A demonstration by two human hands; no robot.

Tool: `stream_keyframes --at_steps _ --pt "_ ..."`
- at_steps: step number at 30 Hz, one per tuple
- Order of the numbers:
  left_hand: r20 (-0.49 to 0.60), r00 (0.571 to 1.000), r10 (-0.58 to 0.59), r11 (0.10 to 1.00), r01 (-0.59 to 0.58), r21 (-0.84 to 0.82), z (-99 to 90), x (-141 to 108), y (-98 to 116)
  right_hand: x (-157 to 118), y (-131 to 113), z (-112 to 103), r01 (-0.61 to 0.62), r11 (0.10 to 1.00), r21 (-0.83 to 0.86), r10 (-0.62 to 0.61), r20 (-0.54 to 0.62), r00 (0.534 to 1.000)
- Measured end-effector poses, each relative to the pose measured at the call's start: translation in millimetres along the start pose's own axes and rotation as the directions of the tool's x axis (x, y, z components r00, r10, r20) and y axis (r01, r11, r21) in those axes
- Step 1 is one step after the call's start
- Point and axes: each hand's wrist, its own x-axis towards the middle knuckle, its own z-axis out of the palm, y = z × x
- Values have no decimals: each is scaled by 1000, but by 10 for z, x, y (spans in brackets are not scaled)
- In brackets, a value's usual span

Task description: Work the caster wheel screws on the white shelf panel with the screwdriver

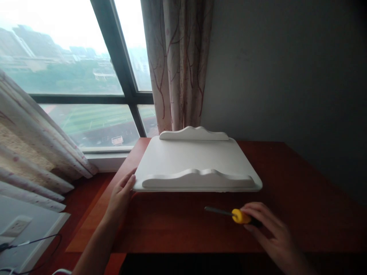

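A white board (197, 156) with rounded corners is on the wooden table. One wavy-topped white rail (197, 179) runs along its near edge, and a second wavy rail (193, 134) stands at the far edge. My left hand (122, 194) grips the board's near left corner, with fingertips at the side edge; its underside is hidden. In my right hand (268, 225) is a screwdriver (237, 215) with a yellow and black handle. Its metal shaft points left, in front of the board and apart from it. The fingers close around the handle's rear end.
The reddish-brown table (172, 221) reaches a grey wall (281, 72) at the back. Beyond its left side are a window (94, 126) and patterned curtains (180, 65). A wall socket (17, 227) with a dark cable (43, 240) is at lower left.
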Motion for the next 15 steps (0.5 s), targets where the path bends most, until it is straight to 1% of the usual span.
stream_keyframes --at_steps 2,3,5,7,8,9,11,13,15 --pt "5 1000 -17 1000 17 -12 4 1 12 -16 74 -173 -144 989 -21 141 -117 983" --pt "5 1000 -25 1000 25 -15 7 0 19 -15 122 -251 -224 974 -25 217 -176 960" --pt "6 999 -37 999 37 -15 16 -7 34 24 235 -384 -374 927 6 363 -258 895" --pt "10 999 -36 999 36 -13 27 -17 47 125 359 -485 -465 883 57 462 -274 843" --pt "12 999 -34 999 34 -12 32 -22 53 199 423 -523 -484 872 69 484 -262 835" --pt "12 999 -31 999 32 -12 35 -26 57 290 488 -551 -487 871 65 488 -241 839" --pt "10 1000 -29 1000 29 -8 39 -31 65 515 606 -574 -454 891 14 449 -180 875" --pt "7 1000 -30 1000 30 0 41 -32 72 788 685 -544 -378 924 -54 372 -101 923" --pt "0 1000 -27 1000 27 10 44 -29 79 1090 695 -456 -295 947 -127 295 -13 955"
